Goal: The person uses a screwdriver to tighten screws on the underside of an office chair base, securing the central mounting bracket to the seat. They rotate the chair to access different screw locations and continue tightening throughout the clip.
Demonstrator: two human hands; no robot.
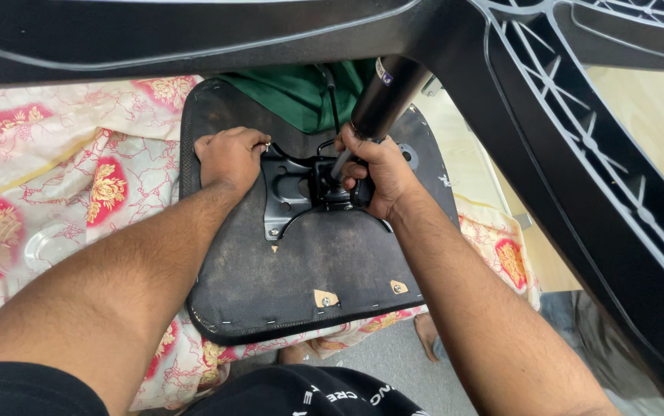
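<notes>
- Upturned black office-chair seat pan [301, 270] with a fabric-covered underside is lying on a bed spread with a floral red, gold and cream sheet [78, 177].
- Black metal tilt-mechanism plate [290, 192] is sitting on the middle of the seat underside; whether all its bolts are in, I cannot tell.
- Black gas-lift cylinder [384, 100] is already standing in the plate's hub, leaning up toward the black plastic star base [578, 115], which is filling the top and right of the view.
- Right hand [374, 173] is clenching around the cylinder's foot at the hub.
- Left hand [232, 154] is pressing, fingers curled, on the plate's left corner, seemingly pinching a small metal piece.
- Judging: mechanism and column are seated; seating or tightening appears to be remaining.
- Green cloth [301, 92] is lying beyond the seat.
</notes>
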